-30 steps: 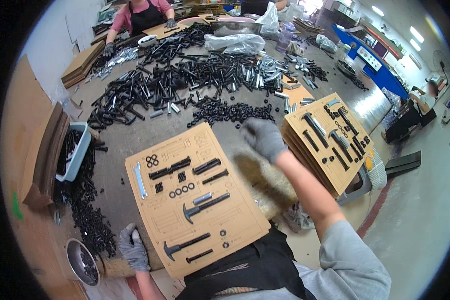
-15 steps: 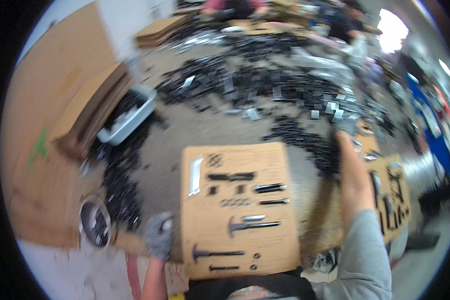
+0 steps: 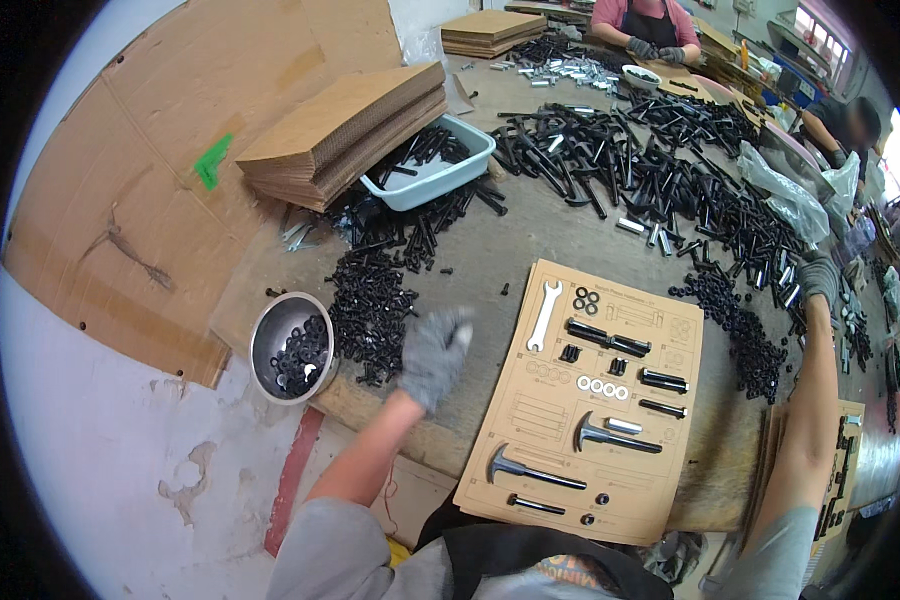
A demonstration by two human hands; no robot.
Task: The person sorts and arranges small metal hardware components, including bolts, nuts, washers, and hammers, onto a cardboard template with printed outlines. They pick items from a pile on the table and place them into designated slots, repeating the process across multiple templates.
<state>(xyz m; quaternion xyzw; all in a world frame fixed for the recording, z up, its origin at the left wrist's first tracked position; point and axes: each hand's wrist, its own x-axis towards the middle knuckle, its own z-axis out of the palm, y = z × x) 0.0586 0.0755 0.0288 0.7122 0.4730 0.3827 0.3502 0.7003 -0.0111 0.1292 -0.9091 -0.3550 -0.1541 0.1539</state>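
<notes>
My left hand (image 3: 436, 358), in a grey glove, is over the table beside a heap of small black bolts (image 3: 365, 305); motion blurs its fingers. My right hand (image 3: 818, 278), also gloved, reaches out to the edge of the black hardware at the right, near silver sleeves. What its fingers hold, if anything, is hidden. Between my arms lies a printed cardboard sheet (image 3: 530, 420) with parts set on it: an open-end wrench (image 3: 544, 316), pale washers (image 3: 603, 387), black bolts (image 3: 610, 337), a silver sleeve (image 3: 623, 426) and two hammer-shaped black pieces (image 3: 618, 437).
A metal bowl (image 3: 262, 345) of black rings stands at the left edge. Behind it are a pale blue bin (image 3: 440, 187) and stacked cardboard (image 3: 340, 130). Black nuts (image 3: 745, 335) lie right of the sheet. More filled sheets (image 3: 845, 450) sit at far right. Co-workers (image 3: 660, 30) work across the table.
The view has swung left, so the sheet sits farther right in it. My left hand has gone from the sheet's lower left to beside the small bolts. My right arm stays stretched out rightward.
</notes>
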